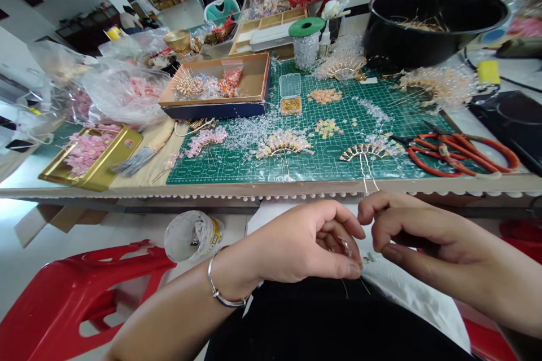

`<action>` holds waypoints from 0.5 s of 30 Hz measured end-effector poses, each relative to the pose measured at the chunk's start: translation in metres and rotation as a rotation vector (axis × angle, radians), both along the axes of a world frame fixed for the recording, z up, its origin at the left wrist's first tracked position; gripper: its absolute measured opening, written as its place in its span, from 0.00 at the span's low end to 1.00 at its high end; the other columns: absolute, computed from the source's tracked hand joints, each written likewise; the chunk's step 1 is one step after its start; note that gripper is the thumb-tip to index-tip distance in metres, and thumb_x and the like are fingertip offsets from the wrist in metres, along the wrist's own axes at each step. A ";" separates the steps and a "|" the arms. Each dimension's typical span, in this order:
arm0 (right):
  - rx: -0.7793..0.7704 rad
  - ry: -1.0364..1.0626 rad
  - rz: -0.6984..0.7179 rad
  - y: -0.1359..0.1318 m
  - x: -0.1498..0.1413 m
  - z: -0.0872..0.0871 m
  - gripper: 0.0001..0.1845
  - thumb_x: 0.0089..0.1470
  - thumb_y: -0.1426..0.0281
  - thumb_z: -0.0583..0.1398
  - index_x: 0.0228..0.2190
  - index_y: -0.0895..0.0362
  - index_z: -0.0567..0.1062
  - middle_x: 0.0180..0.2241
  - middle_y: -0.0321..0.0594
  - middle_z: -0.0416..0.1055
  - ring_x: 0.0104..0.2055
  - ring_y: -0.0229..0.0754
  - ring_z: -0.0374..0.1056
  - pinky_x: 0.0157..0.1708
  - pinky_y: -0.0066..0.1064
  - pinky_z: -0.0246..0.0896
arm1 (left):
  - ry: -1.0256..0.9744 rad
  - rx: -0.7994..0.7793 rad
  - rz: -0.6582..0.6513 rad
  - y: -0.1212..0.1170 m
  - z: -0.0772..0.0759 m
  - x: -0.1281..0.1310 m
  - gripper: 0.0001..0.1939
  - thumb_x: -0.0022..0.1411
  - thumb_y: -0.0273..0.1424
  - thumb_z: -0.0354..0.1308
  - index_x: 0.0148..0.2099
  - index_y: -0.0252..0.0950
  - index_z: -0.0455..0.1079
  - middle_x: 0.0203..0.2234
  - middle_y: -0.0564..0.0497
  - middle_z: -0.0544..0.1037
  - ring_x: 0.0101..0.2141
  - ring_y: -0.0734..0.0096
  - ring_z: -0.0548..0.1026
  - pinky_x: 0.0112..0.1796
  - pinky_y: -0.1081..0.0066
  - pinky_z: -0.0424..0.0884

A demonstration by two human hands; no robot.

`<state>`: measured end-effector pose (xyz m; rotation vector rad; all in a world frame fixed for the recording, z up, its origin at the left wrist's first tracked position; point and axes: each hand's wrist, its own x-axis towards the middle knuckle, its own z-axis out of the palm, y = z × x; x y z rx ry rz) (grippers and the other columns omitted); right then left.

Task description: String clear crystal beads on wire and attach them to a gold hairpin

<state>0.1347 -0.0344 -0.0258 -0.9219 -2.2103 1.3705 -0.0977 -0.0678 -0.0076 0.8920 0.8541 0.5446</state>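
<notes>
My left hand (292, 242), with a silver bangle on the wrist, is held over my lap just off the table edge. Its fingers pinch a small clear beaded piece (345, 246), with thin wire ends hanging below. Close to its right, my right hand (417, 231) has its thumb and fingers curled together; whatever they grip is too small to make out. Beyond the hands, a gold beaded hair comb (366, 151) lies on the green cutting mat (249, 168), its long prongs over the edge. Left of it lies a pink and yellow flowered hair comb (284, 144).
Orange-handled scissors and pliers (461, 152) lie at right. Behind stand a cardboard box (215, 84) of beads, a bead spool (306, 45) and a black basin (432, 22). A gold tin (91, 155) holds pink flowers. A red stool (80, 293) stands lower left.
</notes>
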 end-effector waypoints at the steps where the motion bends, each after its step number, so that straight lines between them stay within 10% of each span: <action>1: 0.004 0.001 0.001 0.000 -0.001 0.001 0.09 0.63 0.65 0.59 0.29 0.49 0.75 0.45 0.37 0.70 0.50 0.45 0.68 0.48 0.32 0.64 | 0.004 0.000 0.000 0.000 0.000 0.000 0.21 0.51 0.29 0.73 0.44 0.36 0.68 0.33 0.51 0.76 0.33 0.74 0.73 0.38 0.70 0.68; 15: -0.182 0.057 0.150 0.016 0.007 -0.017 0.08 0.65 0.63 0.60 0.33 0.49 0.77 0.45 0.38 0.72 0.49 0.46 0.70 0.49 0.35 0.64 | -0.036 -0.016 0.000 -0.001 -0.004 0.001 0.21 0.50 0.29 0.74 0.43 0.36 0.69 0.33 0.51 0.77 0.35 0.73 0.75 0.39 0.71 0.69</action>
